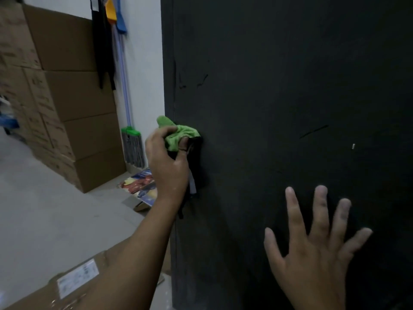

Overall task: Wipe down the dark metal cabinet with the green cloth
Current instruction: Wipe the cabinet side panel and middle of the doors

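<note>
1. Head view is filled mostly by the tall dark matte metal cabinet (290, 97). I see its flat side panel running from top to bottom of the frame, with scuffs near its left edge and a thin scratch mid-panel.
2. Stacked brown cardboard boxes (67, 97) stand against the white wall on the far left, well apart from the cabinet. A flattened brown cardboard sheet with a white label (73, 280) lies on the grey floor under my left forearm.
3. A long-handled broom with a green head (131, 135) leans on the wall between the boxes and the cabinet.
4. My right hand (312, 253) is spread wide, fingers fanned. I judge the palm is braced flat on the panel, though contact itself I cannot confirm.
5. My left hand (167, 162) is closed around the bunched green cloth (181, 135), thumb and fingers pinching it and pressing it to the panel just inside the left edge, about mid-height.
6. Something dark with a pale strip hangs below that hand; I cannot tell what it is.
7. Risks, as I judge them: the cloth sits so near the edge that a leftward stroke could slip off the corner. The wad is small, so knuckles may scrape the metal. The dangling piece could snag or smear. Most of the panel looks unwiped.
</note>
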Demonstrator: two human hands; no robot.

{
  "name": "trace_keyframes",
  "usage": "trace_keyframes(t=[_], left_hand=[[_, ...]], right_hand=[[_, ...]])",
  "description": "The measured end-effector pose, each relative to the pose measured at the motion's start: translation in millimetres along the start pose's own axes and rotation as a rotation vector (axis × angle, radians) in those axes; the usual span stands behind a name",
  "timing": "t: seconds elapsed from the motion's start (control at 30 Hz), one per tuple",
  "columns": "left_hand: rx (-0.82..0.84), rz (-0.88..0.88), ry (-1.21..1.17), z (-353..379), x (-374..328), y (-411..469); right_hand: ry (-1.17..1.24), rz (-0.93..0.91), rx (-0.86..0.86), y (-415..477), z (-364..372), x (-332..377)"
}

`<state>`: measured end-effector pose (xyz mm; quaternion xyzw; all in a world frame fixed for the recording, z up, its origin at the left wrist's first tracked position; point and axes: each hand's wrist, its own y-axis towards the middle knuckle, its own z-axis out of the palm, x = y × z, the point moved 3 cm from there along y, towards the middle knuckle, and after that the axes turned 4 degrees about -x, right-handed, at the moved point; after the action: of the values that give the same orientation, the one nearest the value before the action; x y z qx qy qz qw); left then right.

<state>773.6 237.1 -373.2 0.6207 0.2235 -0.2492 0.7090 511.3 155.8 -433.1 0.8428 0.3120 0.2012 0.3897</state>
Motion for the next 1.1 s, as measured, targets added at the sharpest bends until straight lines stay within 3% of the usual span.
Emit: trace_keyframes(t=[0.1, 0.4, 0.47, 0.57, 0.77, 0.97, 1.1], left_hand=[[-0.016, -0.078, -0.02, 0, 12, -19], [0.104, -0.459, 0.072, -27, 82, -127], [0.052, -0.481, 0.057, -25, 78, -114], [-0.016, -0.36, 0.021, -19, 55, -78], [0.073, -0.199, 0.069, -8, 68, -107], [0.237, -0.545, 0.206, -18, 116, -186], [0.29, -0.609, 0.243, -22, 123, -187]], right_hand=[[0.066, 0.013, 0.061, 0, 5, 2], [0.083, -0.03, 0.01, -3, 16, 2], [0.087, -0.044, 0.002, -5, 20, 1], [0.017, -0.048, -0.081, -10, 22, -3], [-0.07, -0.136, -0.171, -16, 28, -15], [-0.079, -0.135, -0.185, -21, 36, -15], [-0.027, -0.128, -0.171, -20, 36, -14]])
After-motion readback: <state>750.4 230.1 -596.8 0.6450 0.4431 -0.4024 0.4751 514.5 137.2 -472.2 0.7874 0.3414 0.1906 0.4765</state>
